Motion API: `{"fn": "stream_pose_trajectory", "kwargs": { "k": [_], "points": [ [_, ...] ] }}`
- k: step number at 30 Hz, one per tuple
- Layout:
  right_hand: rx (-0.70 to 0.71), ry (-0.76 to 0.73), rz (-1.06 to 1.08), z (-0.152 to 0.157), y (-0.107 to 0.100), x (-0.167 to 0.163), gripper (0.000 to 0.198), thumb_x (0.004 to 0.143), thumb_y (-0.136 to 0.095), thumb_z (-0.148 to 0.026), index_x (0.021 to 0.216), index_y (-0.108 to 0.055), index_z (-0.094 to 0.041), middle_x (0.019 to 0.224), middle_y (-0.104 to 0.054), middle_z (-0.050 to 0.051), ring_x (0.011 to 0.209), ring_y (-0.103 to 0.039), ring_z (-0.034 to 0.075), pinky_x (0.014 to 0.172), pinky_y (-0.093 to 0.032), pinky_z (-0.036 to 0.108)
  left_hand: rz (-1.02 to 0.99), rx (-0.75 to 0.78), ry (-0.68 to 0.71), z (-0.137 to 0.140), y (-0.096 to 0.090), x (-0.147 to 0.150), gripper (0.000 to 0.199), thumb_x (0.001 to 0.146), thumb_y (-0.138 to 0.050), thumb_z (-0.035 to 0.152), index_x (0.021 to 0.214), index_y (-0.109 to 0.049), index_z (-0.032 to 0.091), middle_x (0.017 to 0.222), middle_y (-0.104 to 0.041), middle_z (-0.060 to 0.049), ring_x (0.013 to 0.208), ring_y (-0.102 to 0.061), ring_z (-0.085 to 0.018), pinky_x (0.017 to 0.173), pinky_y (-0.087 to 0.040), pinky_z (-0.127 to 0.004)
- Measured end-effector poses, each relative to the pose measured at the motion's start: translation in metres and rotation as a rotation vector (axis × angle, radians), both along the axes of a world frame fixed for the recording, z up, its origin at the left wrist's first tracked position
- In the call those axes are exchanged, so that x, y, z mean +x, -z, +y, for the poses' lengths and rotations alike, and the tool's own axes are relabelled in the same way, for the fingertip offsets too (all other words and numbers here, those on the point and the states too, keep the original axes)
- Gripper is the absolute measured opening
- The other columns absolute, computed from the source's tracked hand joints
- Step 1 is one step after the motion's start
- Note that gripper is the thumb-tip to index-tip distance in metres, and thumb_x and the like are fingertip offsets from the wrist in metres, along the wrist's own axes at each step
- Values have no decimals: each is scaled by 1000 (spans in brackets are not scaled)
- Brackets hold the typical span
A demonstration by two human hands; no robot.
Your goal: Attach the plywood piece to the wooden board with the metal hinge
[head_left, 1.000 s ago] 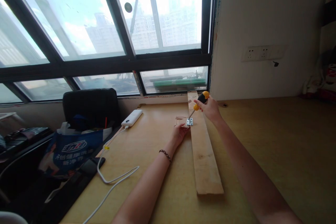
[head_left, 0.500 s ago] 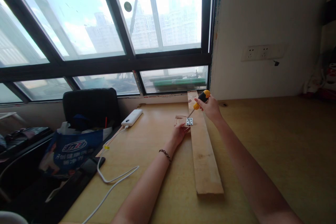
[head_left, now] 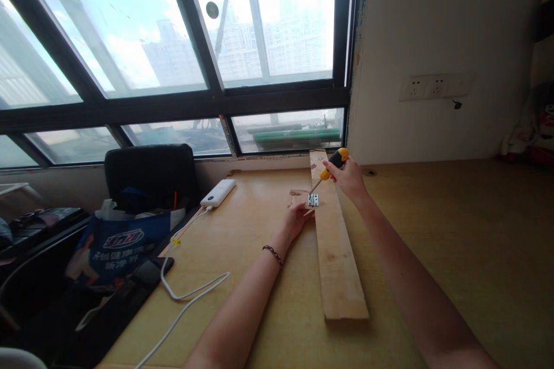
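Note:
A long wooden plank (head_left: 340,256) lies on the table, pointing toward the window. On its left edge sits a silver metal hinge (head_left: 313,200). My right hand (head_left: 350,177) grips the yellow and black handle of a screwdriver (head_left: 334,164), whose tilted shaft runs down to the hinge's left part. Whether the tip is seated in a screw is too small to tell. Left of the plank, my left hand (head_left: 296,217) has its fingers closed at a small wooden piece (head_left: 298,192) beneath the hinge. That piece blends into the table, and the fingertips are partly hidden.
A white power bank (head_left: 218,192) with a white cable (head_left: 197,298) lies on the table (head_left: 259,196) to the left. Beyond the table's left edge stand a black chair (head_left: 149,176) and a blue printed bag (head_left: 125,248). The window (head_left: 277,98) and a wall socket (head_left: 437,86) are behind.
The view has shifted very slightly. Both hands, the screwdriver and the plank keep nearly the same places, with the screwdriver tip still at the hinge.

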State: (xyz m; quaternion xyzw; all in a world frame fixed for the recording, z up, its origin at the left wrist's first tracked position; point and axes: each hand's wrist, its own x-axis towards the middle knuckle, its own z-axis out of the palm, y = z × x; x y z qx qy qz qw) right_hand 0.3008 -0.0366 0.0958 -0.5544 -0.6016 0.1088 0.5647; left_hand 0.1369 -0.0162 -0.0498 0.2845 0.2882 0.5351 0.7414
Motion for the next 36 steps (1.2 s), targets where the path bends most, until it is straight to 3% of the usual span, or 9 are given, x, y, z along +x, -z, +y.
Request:
{"fn": "stream_pose_trajectory", "kwargs": {
  "k": [11, 17, 21, 26, 36],
  "points": [
    [-22, 3, 16, 3, 2, 2, 41, 63, -57, -58, 68, -51, -18, 58, -60, 5, 61, -61, 22, 53, -44, 29, 1, 5, 14, 0, 1, -1, 8, 67, -57, 14, 72, -63, 12, 75, -68, -7, 71, -62, -16, 77, -47, -31],
    [43, -13, 161, 7, 4, 0, 50, 51, -70, -48, 85, -50, -17, 74, -63, 5, 64, -60, 20, 55, -46, 29, 11, 2, 15, 1, 2, -1, 8, 68, -57, 15, 73, -63, 11, 77, -68, -8, 73, -62, -16, 78, -47, -31],
    [50, -143, 195, 5, 1, 1, 39, 58, -66, -41, 86, -54, -16, 86, -63, 6, 61, -58, 15, 55, -47, 27, 19, 10, 10, 0, 0, 0, 7, 68, -58, 16, 72, -63, 12, 78, -68, -8, 74, -62, -16, 78, -47, -32],
    [59, -244, 309, 10, 2, 4, 45, 62, -62, -30, 103, -47, -19, 93, -62, 5, 81, -60, 18, 65, -49, 29, 36, 3, 0, -1, -1, 0, 8, 68, -57, 15, 72, -63, 12, 79, -68, -8, 74, -62, -17, 78, -46, -32],
    [20, -203, 212, 10, 2, 2, 34, 66, -59, -30, 96, -48, -21, 89, -62, 3, 70, -59, 17, 64, -48, 30, 16, 7, 5, 2, 2, 0, 9, 71, -55, 16, 75, -62, 12, 82, -67, -7, 75, -61, -16, 80, -46, -33]
  ]
}}
